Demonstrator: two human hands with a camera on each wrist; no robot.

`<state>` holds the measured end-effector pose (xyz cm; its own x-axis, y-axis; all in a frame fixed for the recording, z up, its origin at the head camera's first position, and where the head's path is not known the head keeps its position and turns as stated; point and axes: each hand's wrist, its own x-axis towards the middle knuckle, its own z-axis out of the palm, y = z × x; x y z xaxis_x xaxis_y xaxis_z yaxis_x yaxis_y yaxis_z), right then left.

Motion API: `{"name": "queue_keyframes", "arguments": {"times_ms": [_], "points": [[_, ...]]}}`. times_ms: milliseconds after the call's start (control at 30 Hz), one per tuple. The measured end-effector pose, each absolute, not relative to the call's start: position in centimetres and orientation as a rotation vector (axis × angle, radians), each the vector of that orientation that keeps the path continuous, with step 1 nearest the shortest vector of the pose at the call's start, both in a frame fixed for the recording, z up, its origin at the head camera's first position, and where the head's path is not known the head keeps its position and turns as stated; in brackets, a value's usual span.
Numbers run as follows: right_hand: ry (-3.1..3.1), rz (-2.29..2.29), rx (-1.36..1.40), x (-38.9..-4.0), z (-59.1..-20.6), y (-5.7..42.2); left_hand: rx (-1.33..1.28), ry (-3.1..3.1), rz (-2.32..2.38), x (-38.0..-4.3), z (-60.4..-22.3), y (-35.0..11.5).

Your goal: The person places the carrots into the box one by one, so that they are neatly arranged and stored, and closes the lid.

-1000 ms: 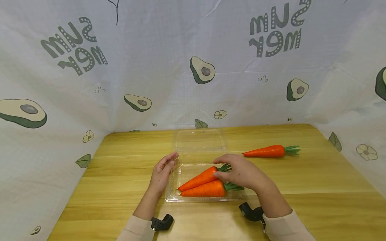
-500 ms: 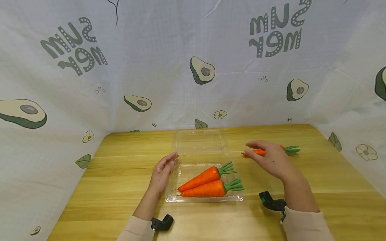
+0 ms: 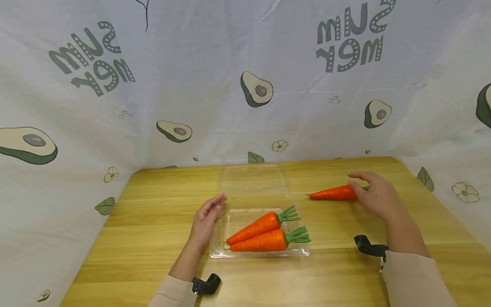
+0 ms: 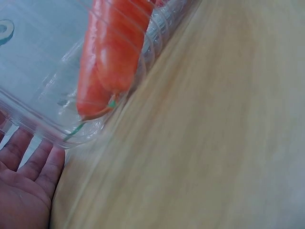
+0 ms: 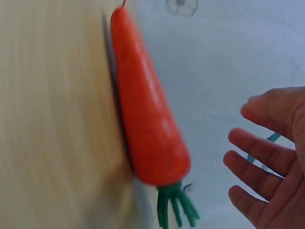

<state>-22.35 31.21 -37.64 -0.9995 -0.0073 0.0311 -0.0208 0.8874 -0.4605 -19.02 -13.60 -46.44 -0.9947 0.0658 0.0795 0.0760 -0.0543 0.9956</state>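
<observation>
Two orange carrots with green tops, an upper carrot and a lower carrot, lie side by side in a clear plastic clamshell box, its lid folded back. At the box's left side is my left hand, with fairly straight fingers right at the wall in the left wrist view. A third carrot lies on the table to the right. Over its green top is my right hand, fingers spread and apart from the carrot in the right wrist view.
The wooden table ends at a pale curtain printed with avocados and leaves, which surrounds the back and both sides. Black wrist cameras sit on both forearms.
My right hand has left the carrots in the box and moved right and back, past the third carrot's body to its green top. My left hand stays put.
</observation>
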Motion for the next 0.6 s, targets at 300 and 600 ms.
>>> {"name": "queue_keyframes", "arguments": {"times_ms": [300,600], "points": [[-3.179,0.615,0.323,-25.0,-38.6,34.2,-0.150,-2.145,-2.276,-19.0,-46.5,-13.6],[-3.232,0.491,0.459,-25.9,-38.7,34.7,-0.168,-2.136,-2.278,-19.1,-46.5,-13.6]]}}
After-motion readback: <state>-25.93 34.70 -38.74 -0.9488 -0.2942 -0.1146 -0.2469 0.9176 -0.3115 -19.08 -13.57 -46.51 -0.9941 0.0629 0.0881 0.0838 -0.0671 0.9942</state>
